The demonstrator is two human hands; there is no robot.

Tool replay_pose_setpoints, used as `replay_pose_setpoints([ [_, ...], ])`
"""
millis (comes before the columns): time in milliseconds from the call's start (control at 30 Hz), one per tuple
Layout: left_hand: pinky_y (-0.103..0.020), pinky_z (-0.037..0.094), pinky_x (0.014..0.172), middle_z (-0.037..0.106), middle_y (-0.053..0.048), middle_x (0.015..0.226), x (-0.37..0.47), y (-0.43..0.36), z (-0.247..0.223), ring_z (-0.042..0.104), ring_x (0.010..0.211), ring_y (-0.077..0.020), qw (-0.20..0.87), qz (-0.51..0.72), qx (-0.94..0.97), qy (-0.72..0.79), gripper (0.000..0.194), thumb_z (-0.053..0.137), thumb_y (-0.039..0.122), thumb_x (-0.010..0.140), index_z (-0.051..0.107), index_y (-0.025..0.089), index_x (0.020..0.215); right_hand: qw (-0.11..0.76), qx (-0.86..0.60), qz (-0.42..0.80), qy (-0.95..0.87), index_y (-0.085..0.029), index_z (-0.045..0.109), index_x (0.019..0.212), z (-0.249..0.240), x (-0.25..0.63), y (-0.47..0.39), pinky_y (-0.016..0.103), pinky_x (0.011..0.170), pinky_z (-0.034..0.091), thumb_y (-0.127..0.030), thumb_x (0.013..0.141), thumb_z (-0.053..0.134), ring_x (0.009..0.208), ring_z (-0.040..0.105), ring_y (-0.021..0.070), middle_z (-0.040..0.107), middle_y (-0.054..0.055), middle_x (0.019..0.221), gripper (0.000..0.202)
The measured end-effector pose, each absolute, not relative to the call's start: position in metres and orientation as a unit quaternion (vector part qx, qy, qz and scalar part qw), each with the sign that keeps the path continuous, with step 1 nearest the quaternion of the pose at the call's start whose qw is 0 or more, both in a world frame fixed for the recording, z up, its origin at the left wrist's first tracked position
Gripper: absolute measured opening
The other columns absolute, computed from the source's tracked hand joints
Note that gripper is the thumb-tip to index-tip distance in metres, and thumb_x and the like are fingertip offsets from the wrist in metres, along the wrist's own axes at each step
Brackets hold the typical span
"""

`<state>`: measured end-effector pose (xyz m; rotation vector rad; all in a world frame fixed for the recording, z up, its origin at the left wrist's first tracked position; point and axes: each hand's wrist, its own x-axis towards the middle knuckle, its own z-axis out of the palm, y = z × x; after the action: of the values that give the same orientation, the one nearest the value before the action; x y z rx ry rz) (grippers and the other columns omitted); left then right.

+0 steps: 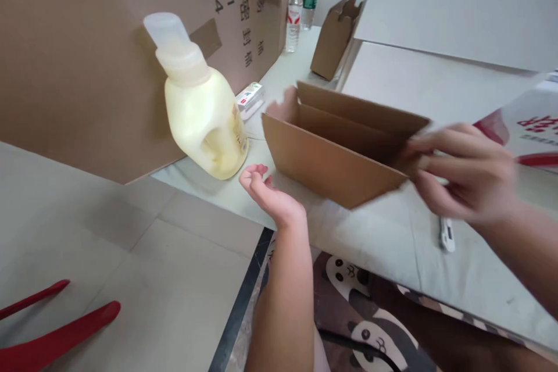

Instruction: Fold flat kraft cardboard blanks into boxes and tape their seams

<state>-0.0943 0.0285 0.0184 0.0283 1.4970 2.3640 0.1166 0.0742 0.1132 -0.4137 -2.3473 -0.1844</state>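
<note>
An open-topped brown cardboard box [320, 171] stands slightly tilted over the pale tabletop. My right hand [468, 171], a little blurred, pinches the box's right end between thumb and fingers. To the left of the box, my left hand [274, 195] is palm up with loosely curled fingers and nothing in them. It is nearest to the box's lower left corner and to a pale yellow detergent bottle [200, 110] with a whitish cap. Whether the left fingertips touch the box cannot be made out.
A large printed carton [108, 70] rises at the left. Behind are two water bottles [294, 17] and another small cardboard box [333, 38]. A white cutter-like tool [447, 235] lies beneath my right wrist; a white-and-red bag [536, 122] is at right. The table edge runs close to me.
</note>
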Motion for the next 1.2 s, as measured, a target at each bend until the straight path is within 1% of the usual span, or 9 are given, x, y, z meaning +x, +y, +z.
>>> replay_pose_setpoints([
  [67,-0.034,0.04,0.092,0.061,-0.006,0.113,-0.091,0.024,0.022,0.056,0.115,-0.0211,0.207,0.83,0.128,0.502,0.029,0.039,0.047,0.092,0.057,0.025,0.097,0.424,-0.232,-0.045,-0.874,-0.029,0.057,0.058,0.104,0.163,0.032,0.04,0.051,0.043,-0.025,0.081,0.058,0.064,0.064,0.0213,0.07,0.003,0.086,0.023],
  [167,-0.039,0.045,0.094,0.067,-0.01,0.119,-0.071,0.022,0.024,0.059,0.12,-0.0277,0.376,0.774,0.318,0.397,0.047,0.04,0.061,0.089,0.066,0.024,0.102,0.54,-0.326,-0.087,-0.771,-0.03,0.057,0.052,0.076,0.202,-0.019,0.037,0.043,0.032,-0.03,0.083,0.057,0.062,0.065,0.0231,0.07,0.005,0.084,0.031],
  [267,-0.04,0.048,0.095,0.072,-0.01,0.111,-0.044,0.022,0.02,0.064,0.112,-0.0287,0.448,0.711,0.426,0.334,0.053,0.048,0.067,0.086,0.073,0.022,0.101,0.583,-0.433,-0.022,-0.687,-0.029,0.057,0.06,0.051,0.211,-0.043,0.04,0.048,0.043,-0.023,0.083,0.058,0.075,0.07,0.029,0.062,0.004,0.071,0.023],
  [433,-0.041,0.05,0.094,0.07,-0.007,0.091,-0.013,0.03,0.014,0.066,0.101,-0.0264,0.386,0.72,0.438,0.375,0.056,0.054,0.072,0.082,0.072,0.02,0.092,0.572,-0.466,0.027,-0.675,-0.026,0.066,0.086,0.046,0.225,-0.037,0.041,0.074,0.057,-0.012,0.083,0.059,0.088,0.07,0.0222,0.069,0.007,0.111,0.016],
  [733,-0.039,0.052,0.087,0.068,-0.006,0.078,0.005,0.036,0.02,0.066,0.083,-0.0211,0.255,0.703,0.501,0.436,0.052,0.053,0.066,0.086,0.066,0.022,0.064,0.545,-0.467,0.06,-0.694,-0.031,0.056,0.1,0.041,0.232,-0.041,0.049,0.076,0.058,-0.02,0.084,0.057,0.092,0.067,0.027,0.063,0.007,0.102,0.019],
  [867,-0.034,0.051,0.074,0.067,-0.005,0.076,0.007,0.039,0.019,0.062,0.073,-0.0183,0.263,0.701,0.483,0.454,0.049,0.059,0.064,0.083,0.065,0.02,0.064,0.592,-0.528,-0.006,-0.609,-0.039,0.047,0.119,0.033,0.228,-0.044,0.054,0.088,0.055,-0.029,0.079,0.068,0.11,0.058,0.0309,0.048,0.009,0.12,0.047],
  [1000,-0.028,0.045,0.061,0.066,-0.004,0.077,0.006,0.037,0.019,0.056,0.064,-0.014,0.314,0.689,0.468,0.456,0.044,0.065,0.06,0.082,0.068,0.018,0.072,0.572,-0.55,-0.002,-0.608,-0.039,0.038,0.137,0.034,0.234,-0.044,0.06,0.106,0.045,-0.029,0.076,0.073,0.133,0.044,0.0364,0.041,0.01,0.137,0.071],
  [1133,-0.025,0.042,0.06,0.062,-0.002,0.073,0.003,0.034,0.018,0.054,0.065,-0.0126,0.333,0.679,0.463,0.461,0.041,0.073,0.056,0.077,0.063,0.018,0.069,0.543,-0.527,0.17,-0.631,-0.037,0.025,0.15,0.029,0.237,-0.045,0.055,0.098,0.053,-0.03,0.083,0.068,0.122,0.058,0.032,0.052,0.011,0.134,0.08],
  [1200,-0.025,0.044,0.063,0.059,-0.001,0.071,0.002,0.034,0.017,0.054,0.067,-0.0125,0.336,0.683,0.46,0.458,0.041,0.076,0.055,0.074,0.058,0.019,0.068,0.555,-0.519,0.189,-0.622,-0.036,0.031,0.147,0.024,0.235,-0.045,0.049,0.092,0.057,-0.029,0.085,0.066,0.116,0.063,0.0295,0.058,0.011,0.129,0.071],
])
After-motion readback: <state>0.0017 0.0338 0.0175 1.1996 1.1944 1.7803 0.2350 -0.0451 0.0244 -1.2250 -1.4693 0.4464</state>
